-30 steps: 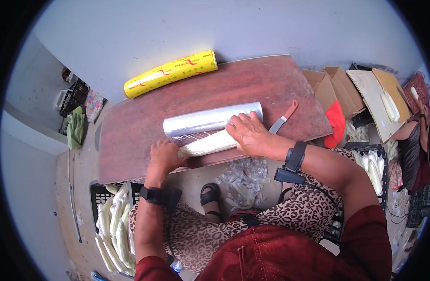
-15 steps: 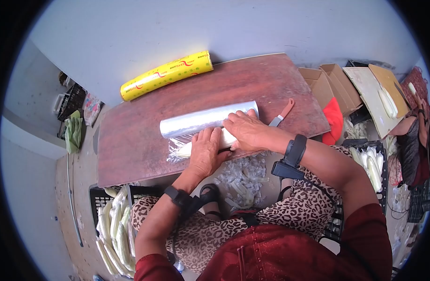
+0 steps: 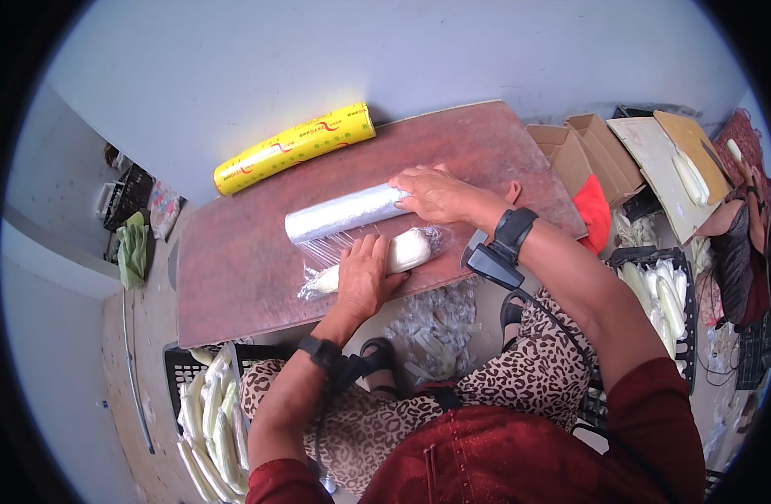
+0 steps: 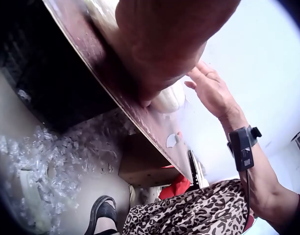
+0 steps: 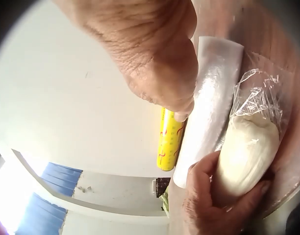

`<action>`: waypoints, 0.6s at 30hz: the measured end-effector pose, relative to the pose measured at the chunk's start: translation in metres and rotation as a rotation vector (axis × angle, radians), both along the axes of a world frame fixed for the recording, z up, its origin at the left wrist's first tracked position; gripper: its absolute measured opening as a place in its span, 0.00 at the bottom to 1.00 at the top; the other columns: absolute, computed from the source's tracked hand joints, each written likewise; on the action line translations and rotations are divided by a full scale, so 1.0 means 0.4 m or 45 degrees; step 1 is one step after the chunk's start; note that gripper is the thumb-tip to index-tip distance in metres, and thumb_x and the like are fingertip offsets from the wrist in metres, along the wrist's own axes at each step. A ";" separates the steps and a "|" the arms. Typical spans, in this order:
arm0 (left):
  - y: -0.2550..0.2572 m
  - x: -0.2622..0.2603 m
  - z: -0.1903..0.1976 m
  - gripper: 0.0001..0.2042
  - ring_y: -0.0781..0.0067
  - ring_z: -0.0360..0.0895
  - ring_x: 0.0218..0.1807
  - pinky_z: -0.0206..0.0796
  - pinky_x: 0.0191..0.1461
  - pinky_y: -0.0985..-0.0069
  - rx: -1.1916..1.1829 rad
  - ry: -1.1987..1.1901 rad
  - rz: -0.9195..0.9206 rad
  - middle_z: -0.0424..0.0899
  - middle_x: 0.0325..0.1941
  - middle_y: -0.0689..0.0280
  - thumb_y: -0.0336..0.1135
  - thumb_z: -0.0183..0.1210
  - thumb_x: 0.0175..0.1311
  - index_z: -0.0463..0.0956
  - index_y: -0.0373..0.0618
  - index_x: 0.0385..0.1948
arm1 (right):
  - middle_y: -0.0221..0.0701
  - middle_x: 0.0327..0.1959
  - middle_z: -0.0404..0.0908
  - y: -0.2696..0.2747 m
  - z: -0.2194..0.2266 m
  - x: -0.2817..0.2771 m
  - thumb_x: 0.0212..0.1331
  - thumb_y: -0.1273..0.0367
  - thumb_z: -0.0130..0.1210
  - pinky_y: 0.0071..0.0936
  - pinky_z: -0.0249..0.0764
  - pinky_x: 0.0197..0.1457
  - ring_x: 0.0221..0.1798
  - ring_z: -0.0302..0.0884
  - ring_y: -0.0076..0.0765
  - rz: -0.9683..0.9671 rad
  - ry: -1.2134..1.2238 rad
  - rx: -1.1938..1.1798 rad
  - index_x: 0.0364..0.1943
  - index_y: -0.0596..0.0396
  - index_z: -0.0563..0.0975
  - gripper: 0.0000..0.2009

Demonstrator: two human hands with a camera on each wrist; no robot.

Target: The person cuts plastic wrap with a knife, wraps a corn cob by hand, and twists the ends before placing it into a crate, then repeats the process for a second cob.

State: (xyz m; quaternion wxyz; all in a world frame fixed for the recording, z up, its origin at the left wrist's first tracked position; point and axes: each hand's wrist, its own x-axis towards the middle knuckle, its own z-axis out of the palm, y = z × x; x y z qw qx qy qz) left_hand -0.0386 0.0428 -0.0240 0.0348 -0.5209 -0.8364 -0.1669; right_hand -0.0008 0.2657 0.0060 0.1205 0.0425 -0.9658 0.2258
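Observation:
A long pale vegetable [image 3: 410, 250] with a thick rounded end lies in clear film near the table's front edge. My left hand [image 3: 365, 277] grips it around the middle; in the right wrist view the thumb and a finger [image 5: 203, 183] sit on either side of it. Loose crinkled film [image 5: 258, 98] sticks out past the thick end. Just behind lies a roll of cling film [image 3: 343, 212], its sheet running to the vegetable. My right hand [image 3: 442, 195] rests with extended fingers over the roll's right end, which it hides.
A yellow printed roll [image 3: 294, 148] lies at the back of the red-brown table [image 3: 234, 277]. A knife handle [image 3: 513, 192] shows beyond the right forearm. Crates of wrapped vegetables flank the legs, left [image 3: 213, 412] and right [image 3: 664, 302]. Film scraps [image 3: 440, 332] litter the floor. Cardboard boxes [image 3: 599, 155] stand right.
My left hand has moved right from the vegetable's narrow end to its middle. The right hand has left the vegetable for the film roll, and the thick end now shows.

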 end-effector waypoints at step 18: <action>0.003 -0.031 0.010 0.32 0.53 0.72 0.56 0.64 0.56 0.59 -0.028 -0.121 -0.040 0.75 0.51 0.57 0.41 0.72 0.44 0.69 0.44 0.54 | 0.43 0.46 0.76 -0.054 0.003 0.032 0.55 0.57 0.63 0.47 0.67 0.58 0.56 0.72 0.51 0.288 -0.566 -0.110 0.51 0.59 0.74 0.25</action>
